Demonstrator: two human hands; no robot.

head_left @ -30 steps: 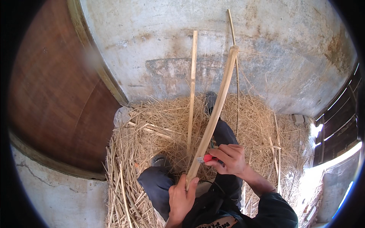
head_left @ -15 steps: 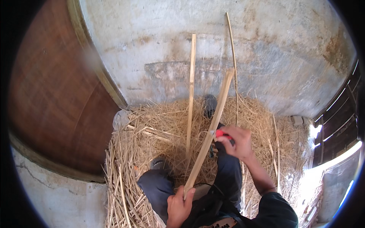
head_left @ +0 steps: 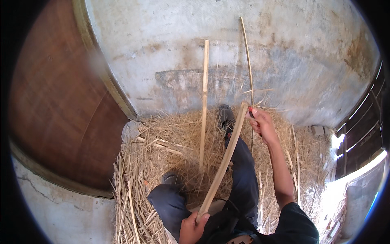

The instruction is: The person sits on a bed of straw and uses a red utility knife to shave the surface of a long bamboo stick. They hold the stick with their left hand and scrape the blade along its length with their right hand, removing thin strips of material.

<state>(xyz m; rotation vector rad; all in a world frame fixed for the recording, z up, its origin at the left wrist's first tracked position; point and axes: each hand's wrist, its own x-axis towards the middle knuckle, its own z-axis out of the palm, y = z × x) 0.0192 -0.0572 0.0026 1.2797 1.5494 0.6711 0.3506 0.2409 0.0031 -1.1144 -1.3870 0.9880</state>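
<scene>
Near end of wooden strip [head_left: 229,154] was pinched in left hand [head_left: 191,229]; red-handled tool [head_left: 251,114] was gripped in right hand [head_left: 264,123], by strip's far end. Strip was held slanted above shavings [head_left: 180,126], far end toward their far edge.

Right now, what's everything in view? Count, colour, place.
Wall: one, stained grey, ahead
Panel: one, brown, left
Slats: several, dark, far right
Held strip: one, tan, centre
Tool: one, red and dark, near strip's far end
Standing strips: two, tan, before wall
Loose strips and shavings: many, tan, underfoot
Block: one, grey, wall's right foot
Lump: one, pale, beside shavings
Shoes: two, grey, among shavings
Trousered legs: two, dark, below
Left hand: one, bare, strip's near end
Right hand: one, bare, holding tool
</scene>
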